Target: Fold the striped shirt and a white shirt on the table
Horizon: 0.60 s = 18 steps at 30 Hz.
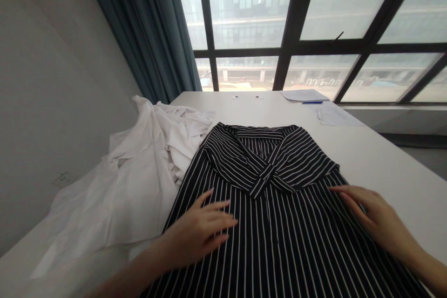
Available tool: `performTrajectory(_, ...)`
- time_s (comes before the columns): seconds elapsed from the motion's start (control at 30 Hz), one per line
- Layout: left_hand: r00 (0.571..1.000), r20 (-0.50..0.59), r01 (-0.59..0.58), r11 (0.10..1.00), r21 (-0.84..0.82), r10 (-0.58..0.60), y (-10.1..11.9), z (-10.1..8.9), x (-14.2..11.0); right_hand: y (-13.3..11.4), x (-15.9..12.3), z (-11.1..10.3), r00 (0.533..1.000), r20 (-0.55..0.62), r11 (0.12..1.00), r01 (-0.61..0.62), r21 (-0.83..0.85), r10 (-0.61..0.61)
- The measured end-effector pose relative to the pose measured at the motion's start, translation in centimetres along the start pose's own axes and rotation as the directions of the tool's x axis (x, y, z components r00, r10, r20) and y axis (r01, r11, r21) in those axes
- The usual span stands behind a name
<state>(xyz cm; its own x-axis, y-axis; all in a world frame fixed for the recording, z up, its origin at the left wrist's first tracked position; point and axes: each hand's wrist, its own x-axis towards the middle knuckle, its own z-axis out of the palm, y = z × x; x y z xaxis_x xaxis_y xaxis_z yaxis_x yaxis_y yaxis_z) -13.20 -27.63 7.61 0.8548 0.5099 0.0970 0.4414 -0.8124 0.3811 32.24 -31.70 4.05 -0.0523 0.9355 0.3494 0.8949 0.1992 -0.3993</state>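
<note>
Left hand (200,226) and right hand (372,212) — two, unclenched — are over one striped garment (272,237), one pen (312,102) beyond.

The garment (279,237) lies on the table (391,172), cloth (139,191) to its left (papers (302,95) behind, rightward).

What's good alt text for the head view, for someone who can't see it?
A black, white-striped garment with a knotted tie lies on a white table, the person's left hand over it and right hand near its right edge. Crumpled white fabric lies left; papers and a blue pen beyond, near dark-framed windows and a blue curtain.
</note>
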Motion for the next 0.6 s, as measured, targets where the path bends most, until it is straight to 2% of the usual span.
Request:
performTrajectory(0.07,0.989,-0.125,0.088,0.996,0.028,-0.084,-3.1,-2.0,2.9,1.4,4.0,0.2,0.99,-0.01,0.988,-0.143,0.055,0.144)
performTrajectory(0.1,0.973,-0.188,0.145,0.989,0.035,-0.136,-4.9,-2.8,4.6,2.2,6.1,0.6,0.969,-0.018,0.967,-0.245,0.069,0.246)
performTrajectory(0.17,0.923,-0.288,0.276,0.961,0.029,-0.256,-8.8,-4.1,8.1,3.8,10.2,1.5,0.937,-0.033,0.936,-0.345,0.073,0.348)
performTrajectory(0.23,0.827,-0.297,0.508,0.861,0.031,-0.478,-12.4,-5.0,11.3,5.3,13.8,2.7,0.899,-0.031,0.897,-0.434,0.082,0.437)
performTrajectory(0.3,0.745,-0.313,0.625,0.781,0.019,-0.589,-15.4,-5.4,13.9,6.6,16.8,3.9,0.852,-0.013,0.849,-0.52,0.094,0.524)
performTrajectory(0.37,0.645,-0.323,0.73,0.683,-0.008,-0.693,-17.7,-5.5,15.7,7.5,19.2,4.9,0.797,0.011,0.791,-0.601,0.112,0.604)
performTrajectory(0.47,0.531,-0.326,0.811,0.581,-0.074,-0.782,-20.4,-5.2,17.4,8.2,21.9,6.0,0.731,0.033,0.718,-0.677,0.161,0.682)
performTrajectory(0.53,0.495,-0.323,0.819,0.557,-0.137,-0.807,-21.8,-5.0,18.0,8.4,23.3,6.5,0.7,0.041,0.679,-0.704,0.208,0.713)
performTrajectory(0.6,0.479,-0.318,0.805,0.554,-0.213,-0.818,-23.1,-5.0,18.5,8.5,24.3,6.9,0.674,0.055,0.641,-0.722,0.259,0.737)
